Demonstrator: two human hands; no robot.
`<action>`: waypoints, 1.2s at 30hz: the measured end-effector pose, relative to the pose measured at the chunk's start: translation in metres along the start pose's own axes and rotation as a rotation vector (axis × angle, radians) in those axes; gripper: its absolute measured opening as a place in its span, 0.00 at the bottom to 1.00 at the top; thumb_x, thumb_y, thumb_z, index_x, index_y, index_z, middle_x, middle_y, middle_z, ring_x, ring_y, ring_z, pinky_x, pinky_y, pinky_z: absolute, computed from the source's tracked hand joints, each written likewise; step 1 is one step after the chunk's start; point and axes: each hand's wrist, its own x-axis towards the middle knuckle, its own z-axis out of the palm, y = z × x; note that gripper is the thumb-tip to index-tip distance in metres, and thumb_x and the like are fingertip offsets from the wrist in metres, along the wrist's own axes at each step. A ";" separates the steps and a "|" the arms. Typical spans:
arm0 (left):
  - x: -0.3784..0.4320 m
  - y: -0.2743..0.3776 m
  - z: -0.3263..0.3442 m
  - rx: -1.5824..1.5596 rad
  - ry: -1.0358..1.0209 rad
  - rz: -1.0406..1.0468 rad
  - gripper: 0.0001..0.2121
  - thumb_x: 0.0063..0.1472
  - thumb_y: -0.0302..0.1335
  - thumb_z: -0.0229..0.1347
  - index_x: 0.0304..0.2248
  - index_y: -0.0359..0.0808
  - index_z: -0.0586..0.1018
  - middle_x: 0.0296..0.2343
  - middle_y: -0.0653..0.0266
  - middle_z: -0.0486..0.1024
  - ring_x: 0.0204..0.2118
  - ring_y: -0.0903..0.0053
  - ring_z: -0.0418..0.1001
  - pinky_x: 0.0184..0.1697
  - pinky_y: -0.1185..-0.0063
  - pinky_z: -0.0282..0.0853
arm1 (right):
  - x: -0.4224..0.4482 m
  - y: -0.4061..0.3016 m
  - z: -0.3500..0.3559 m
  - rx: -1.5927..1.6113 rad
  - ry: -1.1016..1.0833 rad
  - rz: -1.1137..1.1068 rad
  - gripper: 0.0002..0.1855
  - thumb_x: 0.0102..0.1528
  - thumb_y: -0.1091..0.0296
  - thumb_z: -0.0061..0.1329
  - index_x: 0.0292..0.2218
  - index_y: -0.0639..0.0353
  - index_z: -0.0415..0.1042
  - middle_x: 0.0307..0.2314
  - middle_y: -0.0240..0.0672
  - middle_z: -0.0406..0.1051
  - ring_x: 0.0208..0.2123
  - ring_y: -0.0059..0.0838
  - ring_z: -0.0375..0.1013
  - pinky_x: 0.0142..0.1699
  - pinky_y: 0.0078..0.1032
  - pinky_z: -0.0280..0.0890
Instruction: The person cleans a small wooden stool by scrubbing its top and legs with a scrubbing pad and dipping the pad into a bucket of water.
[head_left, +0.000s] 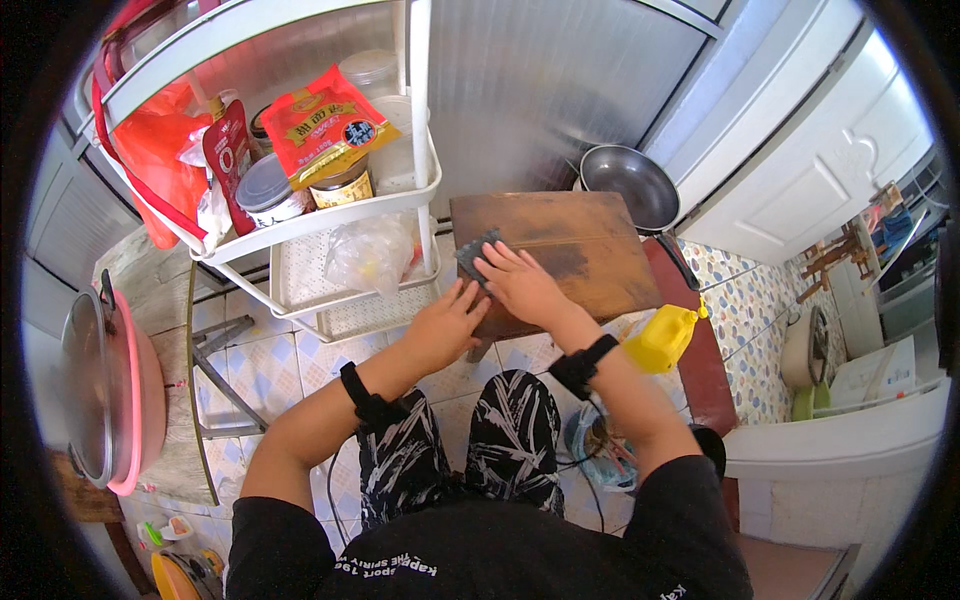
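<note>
Before me stands a low wooden stool (577, 262) with a brown, darkly stained top. My right hand (529, 289) lies flat near the left side of this top, its fingertips over a dark grey scouring pad (474, 253). The pad sits between the fingers and the wood, partly covered. At the stool's near left corner is my left hand (448, 324), fingers over the edge and thumb lower down. A black band circles each forearm near the wrist. Right of the stool stands a yellow plastic jug (663, 337), slightly blurred.
A white shelf cart (322, 217) holding jars and packets stands at left. Behind the stool's right corner leans a black frying pan (630, 184). A dark red board (694, 360) runs along the right. A pink basin (150, 390) is on the left table (176, 450). Cables hang by my knees.
</note>
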 end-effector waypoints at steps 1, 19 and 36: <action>-0.002 0.000 -0.001 -0.009 -0.005 0.020 0.30 0.48 0.37 0.58 0.50 0.36 0.64 0.52 0.52 0.56 0.55 0.58 0.54 0.50 0.71 0.63 | -0.008 0.007 -0.008 0.014 -0.041 0.007 0.21 0.56 0.62 0.38 0.51 0.55 0.60 0.53 0.41 0.54 0.56 0.38 0.51 0.57 0.40 0.49; 0.005 -0.008 -0.013 -0.045 -0.027 0.042 0.28 0.49 0.35 0.57 0.49 0.37 0.65 0.51 0.51 0.57 0.54 0.56 0.56 0.42 0.70 0.70 | 0.042 -0.007 -0.003 -0.010 -0.210 -0.015 0.24 0.57 0.63 0.36 0.54 0.55 0.55 0.55 0.42 0.49 0.57 0.42 0.49 0.57 0.42 0.48; 0.006 -0.009 -0.014 0.000 -0.121 0.040 0.27 0.51 0.36 0.54 0.50 0.38 0.65 0.52 0.49 0.56 0.54 0.54 0.56 0.45 0.69 0.68 | 0.093 0.014 0.012 -0.095 -0.200 0.120 0.24 0.56 0.62 0.37 0.53 0.58 0.54 0.55 0.42 0.50 0.58 0.43 0.48 0.57 0.42 0.49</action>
